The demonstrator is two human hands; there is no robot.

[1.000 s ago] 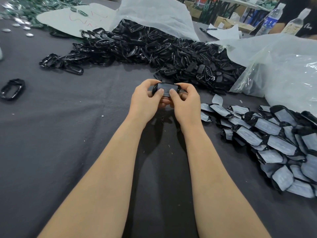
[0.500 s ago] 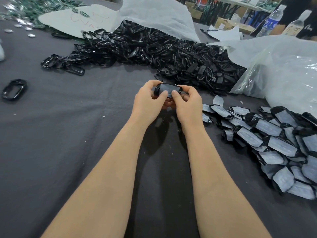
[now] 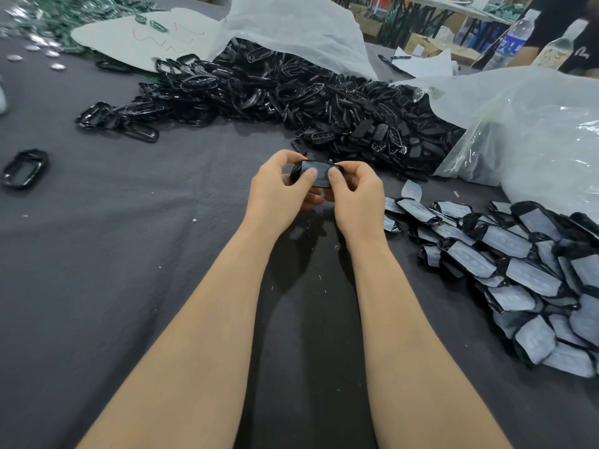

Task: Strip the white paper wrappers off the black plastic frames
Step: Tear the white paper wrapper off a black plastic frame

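Both hands are gripping one wrapped black frame (image 3: 319, 172) at the centre of view, just above the grey worktop (image 3: 129, 254). The left hand (image 3: 275, 186) is curling round its left end and the right hand (image 3: 356, 196) round its right end, with both thumbs pressing on its pale face. At 3 to 4 o'clock a pile of wrapped frames (image 3: 518, 270) is lying. At 12 o'clock a heap of bare frames (image 3: 291, 95) is lying by a white bag (image 3: 291, 24). At 9 o'clock a lone frame (image 3: 24, 168) is sitting apart.
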